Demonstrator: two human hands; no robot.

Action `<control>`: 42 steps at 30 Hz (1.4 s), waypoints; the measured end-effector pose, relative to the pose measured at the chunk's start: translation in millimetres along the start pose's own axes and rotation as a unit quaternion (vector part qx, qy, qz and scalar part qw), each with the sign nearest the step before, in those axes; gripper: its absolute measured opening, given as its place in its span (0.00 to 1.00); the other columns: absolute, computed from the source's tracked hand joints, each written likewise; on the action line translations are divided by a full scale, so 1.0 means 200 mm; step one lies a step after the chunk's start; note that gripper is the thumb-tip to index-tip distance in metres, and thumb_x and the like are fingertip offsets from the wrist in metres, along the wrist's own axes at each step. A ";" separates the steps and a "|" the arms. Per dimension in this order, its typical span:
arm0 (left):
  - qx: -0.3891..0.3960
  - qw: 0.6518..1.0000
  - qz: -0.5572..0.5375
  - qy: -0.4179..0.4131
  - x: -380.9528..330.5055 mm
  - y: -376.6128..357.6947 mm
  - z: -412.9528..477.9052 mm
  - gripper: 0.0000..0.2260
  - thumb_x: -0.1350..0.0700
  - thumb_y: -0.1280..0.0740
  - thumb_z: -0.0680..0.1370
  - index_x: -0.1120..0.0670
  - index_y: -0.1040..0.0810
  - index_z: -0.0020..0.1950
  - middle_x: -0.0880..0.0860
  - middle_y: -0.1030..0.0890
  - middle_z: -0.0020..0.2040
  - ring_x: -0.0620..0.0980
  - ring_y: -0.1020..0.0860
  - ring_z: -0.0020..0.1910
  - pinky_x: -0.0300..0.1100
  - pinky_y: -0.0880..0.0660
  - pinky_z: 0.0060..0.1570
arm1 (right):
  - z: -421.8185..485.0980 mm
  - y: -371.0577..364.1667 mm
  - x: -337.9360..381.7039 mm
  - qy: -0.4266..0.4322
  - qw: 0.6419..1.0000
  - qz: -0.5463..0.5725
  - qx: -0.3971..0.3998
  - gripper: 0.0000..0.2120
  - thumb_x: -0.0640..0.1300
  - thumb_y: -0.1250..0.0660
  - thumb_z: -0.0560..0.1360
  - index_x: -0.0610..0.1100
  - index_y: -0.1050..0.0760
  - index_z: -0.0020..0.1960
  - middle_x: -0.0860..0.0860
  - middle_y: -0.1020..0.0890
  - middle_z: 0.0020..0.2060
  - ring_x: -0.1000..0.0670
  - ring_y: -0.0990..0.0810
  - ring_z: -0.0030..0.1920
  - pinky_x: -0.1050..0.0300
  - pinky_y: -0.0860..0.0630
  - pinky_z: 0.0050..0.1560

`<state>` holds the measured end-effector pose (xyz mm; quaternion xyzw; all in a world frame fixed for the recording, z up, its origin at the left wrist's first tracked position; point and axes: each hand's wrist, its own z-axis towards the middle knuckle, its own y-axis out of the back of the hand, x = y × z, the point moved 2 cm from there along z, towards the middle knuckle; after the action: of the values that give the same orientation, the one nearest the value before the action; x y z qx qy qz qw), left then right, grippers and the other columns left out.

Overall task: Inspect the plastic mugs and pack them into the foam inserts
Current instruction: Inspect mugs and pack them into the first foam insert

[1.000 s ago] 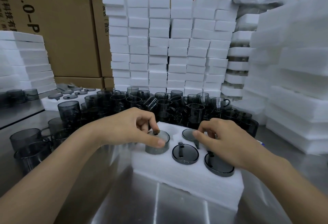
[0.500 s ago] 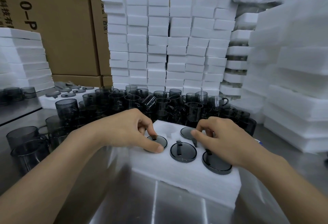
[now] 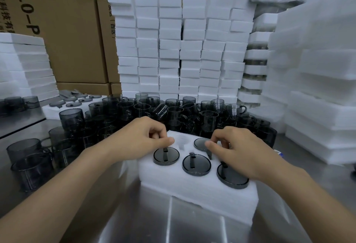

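Sitting in one foam insert [image 3: 192,192] beneath both hands are four dark mugs [image 3: 196,165]. The left hand [image 3: 138,138] curls above one and the right hand [image 3: 240,150] curls with a fingertip on another; I cannot tell if either grips. Beyond the hands crowd loose mugs [image 3: 134,110], too many to count.

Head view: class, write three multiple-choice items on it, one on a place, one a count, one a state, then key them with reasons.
1. Where do the loose mugs stand? A) behind the foam insert B) on the floor C) inside a bag
2. How many seated mugs show in the insert? A) two B) four C) seven
3. The insert's rear middle pocket is: A) empty B) filled C) taped over
Key: 1A, they crowd beyond it; 2B, four dark discs show; 3A, bare white foam shows inside.
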<state>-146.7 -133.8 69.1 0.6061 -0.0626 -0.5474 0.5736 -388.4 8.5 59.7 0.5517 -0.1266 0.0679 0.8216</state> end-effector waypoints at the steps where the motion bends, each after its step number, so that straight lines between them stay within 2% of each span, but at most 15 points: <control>1: 0.006 1.000 -0.003 0.002 0.01 0.00 0.00 0.14 0.45 0.24 0.80 0.47 0.18 0.37 0.44 0.26 0.29 0.42 0.30 0.30 0.34 0.31 0.34 | 0.00 0.00 0.00 0.000 1.000 0.000 -0.001 0.16 0.66 0.40 0.80 0.58 0.23 0.44 0.56 0.23 0.41 0.57 0.23 0.42 0.54 0.26 0.43; 6: 0.022 0.999 -0.029 0.022 0.02 0.00 0.01 0.16 0.45 0.21 0.77 0.51 0.19 0.34 0.48 0.27 0.28 0.46 0.33 0.29 0.38 0.34 0.32 | 0.00 0.00 0.00 0.001 1.000 -0.003 -0.002 0.16 0.65 0.40 0.81 0.56 0.22 0.44 0.55 0.23 0.41 0.57 0.23 0.42 0.53 0.25 0.43; 13: 0.031 0.998 -0.044 0.034 0.02 0.01 0.01 0.16 0.46 0.20 0.77 0.52 0.18 0.34 0.48 0.28 0.26 0.47 0.34 0.28 0.41 0.36 0.33 | 0.00 0.00 0.01 -0.001 1.000 -0.008 -0.002 0.16 0.65 0.40 0.81 0.56 0.22 0.44 0.55 0.23 0.40 0.57 0.23 0.42 0.53 0.25 0.43; 16: 0.027 0.999 -0.027 0.030 0.01 0.00 0.01 0.15 0.45 0.21 0.77 0.52 0.17 0.37 0.47 0.26 0.27 0.46 0.33 0.28 0.41 0.33 0.34 | 0.00 0.01 0.01 -0.003 1.000 -0.009 0.000 0.16 0.65 0.40 0.81 0.56 0.22 0.43 0.54 0.22 0.39 0.56 0.23 0.41 0.53 0.25 0.42; 22: -0.003 0.999 -0.033 -0.003 0.00 0.03 0.01 0.11 0.45 0.26 0.81 0.48 0.13 0.41 0.47 0.26 0.28 0.45 0.27 0.30 0.47 0.25 0.40 | 0.00 0.01 0.01 -0.002 1.000 -0.006 -0.003 0.17 0.65 0.40 0.81 0.56 0.22 0.43 0.54 0.22 0.38 0.56 0.23 0.41 0.53 0.25 0.41; 25: 0.034 0.998 -0.045 -0.015 -0.02 0.08 -0.01 0.14 0.37 0.25 0.78 0.46 0.12 0.44 0.47 0.26 0.29 0.44 0.28 0.31 0.39 0.26 0.40 | 0.00 0.00 0.01 -0.001 1.000 -0.009 -0.003 0.17 0.65 0.40 0.81 0.56 0.22 0.43 0.55 0.22 0.38 0.57 0.23 0.40 0.54 0.27 0.40; 27: 0.085 0.995 -0.042 -0.006 -0.02 0.12 -0.04 0.17 0.32 0.22 0.72 0.45 0.12 0.48 0.48 0.25 0.32 0.45 0.29 0.32 0.38 0.29 0.39 | 0.00 0.00 0.00 -0.002 1.000 -0.005 -0.003 0.17 0.65 0.40 0.80 0.56 0.22 0.43 0.54 0.22 0.38 0.57 0.23 0.41 0.53 0.26 0.41; 30: 0.146 0.988 -0.043 0.021 -0.01 0.14 -0.06 0.19 0.36 0.17 0.68 0.43 0.13 0.53 0.48 0.25 0.33 0.46 0.31 0.32 0.46 0.34 0.40 | 0.00 0.00 0.01 -0.001 1.000 -0.003 -0.003 0.17 0.65 0.40 0.80 0.56 0.22 0.43 0.54 0.22 0.38 0.56 0.23 0.41 0.52 0.24 0.42; 33: 0.160 0.986 -0.048 0.020 -0.02 0.13 -0.06 0.18 0.42 0.15 0.69 0.43 0.13 0.55 0.48 0.26 0.33 0.46 0.32 0.32 0.44 0.35 0.38 | 0.00 0.00 0.01 -0.002 1.000 -0.002 -0.004 0.17 0.65 0.40 0.80 0.56 0.23 0.42 0.54 0.22 0.37 0.56 0.23 0.41 0.52 0.24 0.43; 38: 0.161 0.986 -0.048 0.009 -0.03 0.13 -0.06 0.17 0.44 0.16 0.71 0.43 0.12 0.57 0.47 0.28 0.32 0.45 0.32 0.31 0.37 0.34 0.36 | 0.00 0.00 0.00 -0.001 1.000 -0.004 -0.003 0.17 0.65 0.40 0.80 0.55 0.22 0.43 0.54 0.22 0.37 0.56 0.23 0.40 0.52 0.25 0.41; 42: 0.164 0.985 -0.056 0.011 -0.03 0.13 -0.06 0.18 0.45 0.16 0.72 0.43 0.12 0.59 0.48 0.29 0.32 0.45 0.33 0.31 0.37 0.35 0.36 | 0.00 0.00 0.00 0.000 1.000 -0.005 -0.007 0.17 0.65 0.40 0.80 0.55 0.22 0.43 0.55 0.22 0.37 0.57 0.23 0.40 0.53 0.26 0.40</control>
<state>-125.6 -130.5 89.6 0.7007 -0.1114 -0.5542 0.4353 -388.2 7.7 60.0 0.5465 -0.1243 0.0627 0.8258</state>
